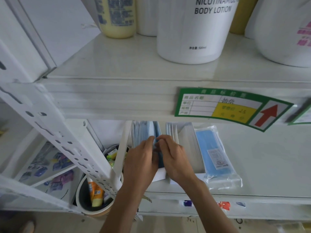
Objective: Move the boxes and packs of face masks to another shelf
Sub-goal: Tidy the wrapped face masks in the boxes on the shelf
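Head view: both hands reach into the open box [127,148]; left hand [141,163] and right hand [175,158] curl, fingertips pinching the blue masks [146,130] between them.

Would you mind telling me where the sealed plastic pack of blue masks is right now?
The sealed pack lies flat on the lower shelf, right of the open white box, under the green price tag.
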### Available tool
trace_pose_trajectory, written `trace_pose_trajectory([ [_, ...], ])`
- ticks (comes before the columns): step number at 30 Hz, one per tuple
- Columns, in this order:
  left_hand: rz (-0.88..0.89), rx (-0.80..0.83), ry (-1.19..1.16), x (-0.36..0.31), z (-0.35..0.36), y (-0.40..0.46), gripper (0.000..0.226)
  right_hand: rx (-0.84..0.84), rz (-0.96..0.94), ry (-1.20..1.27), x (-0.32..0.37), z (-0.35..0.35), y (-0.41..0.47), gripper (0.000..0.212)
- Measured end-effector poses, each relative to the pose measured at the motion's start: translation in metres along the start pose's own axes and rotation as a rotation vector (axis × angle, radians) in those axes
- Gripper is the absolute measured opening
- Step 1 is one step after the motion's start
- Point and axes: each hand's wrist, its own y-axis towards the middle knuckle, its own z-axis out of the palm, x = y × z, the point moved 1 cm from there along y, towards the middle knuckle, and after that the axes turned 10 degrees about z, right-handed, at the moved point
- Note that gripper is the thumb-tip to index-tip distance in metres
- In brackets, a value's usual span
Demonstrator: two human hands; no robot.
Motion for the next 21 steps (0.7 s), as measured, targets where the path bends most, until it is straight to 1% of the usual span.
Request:
trace_pose_trajectory([
  [2,0.042,-0.017,0.114,-0.008,0.003,0.002,0.049,-0.025,-0.021,0.004,0.000,-0.002,-0.001,0.021],
  [5,0.042,0.128,0.259,-0.012,0.005,-0.003,0.067,-0.098,-0.055,0.003,0.000,-0.004,-0.002,0.018],
  [7,0.057,0.185,0.314,-0.007,0.007,-0.005,0.070,-0.117,-0.095,-0.024,0.001,-0.006,-0.002,0.020],
  [9,0.090,0.196,0.257,-0.005,0.005,-0.005,0.067,-0.081,-0.161,-0.081,0.005,-0.008,-0.002,0.022],
  [12,0.100,0.176,0.065,-0.001,0.001,-0.008,0.056,-0.011,-0.266,-0.185,0.010,-0.008,-0.002,0.029],
  [14,0.076,0.170,-0.039,0.003,0.000,-0.014,0.059,0.027,-0.210,-0.205,0.009,-0.009,0.000,0.035],
  [16,0.067,0.163,-0.064,0.007,0.001,-0.022,0.059,0.056,-0.147,-0.307,0.003,-0.009,0.003,0.040],
  [18,0.049,0.144,-0.066,0.011,0.001,-0.028,0.050,0.054,-0.167,-0.484,-0.005,-0.009,0.005,0.047],
  [21,0.035,0.077,-0.068,0.014,0.002,-0.034,0.029,0.044,-0.169,-0.554,-0.010,-0.007,0.006,0.054],
])
